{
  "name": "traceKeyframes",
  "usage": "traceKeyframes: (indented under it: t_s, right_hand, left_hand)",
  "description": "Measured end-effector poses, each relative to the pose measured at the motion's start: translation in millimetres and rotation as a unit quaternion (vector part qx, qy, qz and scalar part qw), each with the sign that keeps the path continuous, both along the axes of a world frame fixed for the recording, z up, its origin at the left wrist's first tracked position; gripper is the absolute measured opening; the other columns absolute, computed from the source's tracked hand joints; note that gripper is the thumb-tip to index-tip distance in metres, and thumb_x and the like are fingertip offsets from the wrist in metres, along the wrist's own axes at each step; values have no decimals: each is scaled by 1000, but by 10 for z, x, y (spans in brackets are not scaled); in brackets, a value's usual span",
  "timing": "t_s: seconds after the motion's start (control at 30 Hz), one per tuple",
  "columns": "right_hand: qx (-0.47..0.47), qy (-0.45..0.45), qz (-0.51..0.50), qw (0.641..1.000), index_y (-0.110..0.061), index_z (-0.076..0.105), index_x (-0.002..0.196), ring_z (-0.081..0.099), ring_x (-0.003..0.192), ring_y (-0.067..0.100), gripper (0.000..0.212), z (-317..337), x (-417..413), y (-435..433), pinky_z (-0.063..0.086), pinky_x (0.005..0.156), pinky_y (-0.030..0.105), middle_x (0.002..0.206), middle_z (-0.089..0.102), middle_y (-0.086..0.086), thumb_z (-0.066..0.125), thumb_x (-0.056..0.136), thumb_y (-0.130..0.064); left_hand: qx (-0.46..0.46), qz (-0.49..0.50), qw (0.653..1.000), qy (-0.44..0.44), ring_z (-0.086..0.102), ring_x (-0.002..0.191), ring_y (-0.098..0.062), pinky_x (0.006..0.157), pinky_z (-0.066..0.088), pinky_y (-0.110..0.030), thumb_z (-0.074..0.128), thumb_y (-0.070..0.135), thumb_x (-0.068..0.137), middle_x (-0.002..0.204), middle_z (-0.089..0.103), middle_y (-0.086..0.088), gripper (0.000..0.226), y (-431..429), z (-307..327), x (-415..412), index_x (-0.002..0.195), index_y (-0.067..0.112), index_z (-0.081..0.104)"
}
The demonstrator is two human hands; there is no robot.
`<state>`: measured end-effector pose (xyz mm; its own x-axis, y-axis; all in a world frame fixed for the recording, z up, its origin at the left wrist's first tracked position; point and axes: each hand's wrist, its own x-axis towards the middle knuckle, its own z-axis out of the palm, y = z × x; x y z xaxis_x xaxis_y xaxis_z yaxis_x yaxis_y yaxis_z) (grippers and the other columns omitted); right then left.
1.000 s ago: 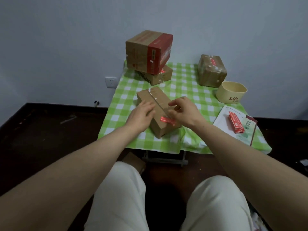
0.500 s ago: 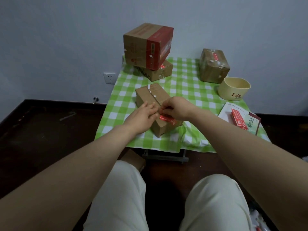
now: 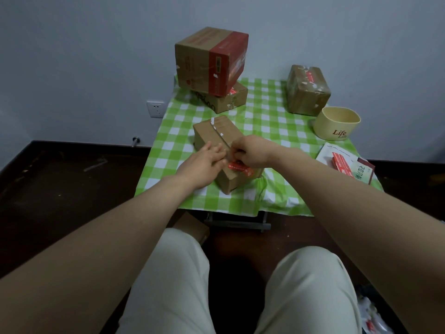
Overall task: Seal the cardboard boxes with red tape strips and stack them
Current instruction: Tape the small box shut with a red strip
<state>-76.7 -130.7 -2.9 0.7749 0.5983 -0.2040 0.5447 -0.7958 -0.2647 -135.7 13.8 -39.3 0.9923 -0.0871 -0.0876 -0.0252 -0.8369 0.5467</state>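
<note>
- Box (image 3: 218, 137) near the table's (image 3: 272, 112) front edge, sealing underway.
- Right hand (image 3: 250, 151) pinches a red strip (image 3: 239, 168); left hand (image 3: 204, 162) flat, steadying.
- Next: smooth the strip, then stack.

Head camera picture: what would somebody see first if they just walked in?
Probably the two hands, left hand and right hand, meeting on a brown box at the table's near edge, pressing a red tape strip across it. Next, the big red-banded box stacked on a flatter box at the back left.
</note>
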Motion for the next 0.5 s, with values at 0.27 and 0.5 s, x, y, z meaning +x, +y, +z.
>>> traceKeyframes:
  t_s: [0.27, 0.5]
  right_hand:
    - [-10, -5, 13, 1000, -12, 64, 103, 57, 100, 30, 21, -30, 3, 13, 46, 82, 35, 108, 64, 12, 45, 93, -13]
    - [-1, -8, 30, 1000, -14, 66, 114, 59, 105, 25, 27, 68, -11, -22, 47, 90, 35, 113, 67, 8, 57, 90, -17]
  left_hand:
    - [5, 0, 1000, 4, 8, 146, -12, 116, 13, -32, 41, 30, 100, 156, 23, 8, 45, -10, 21, -1, 143, 19, 38]
    - [9, -3, 1000, 4, 9, 146, -13, 116, 11, -31, 42, 30, 99, 155, 24, 7, 45, 0, 18, 14, 143, 20, 38]
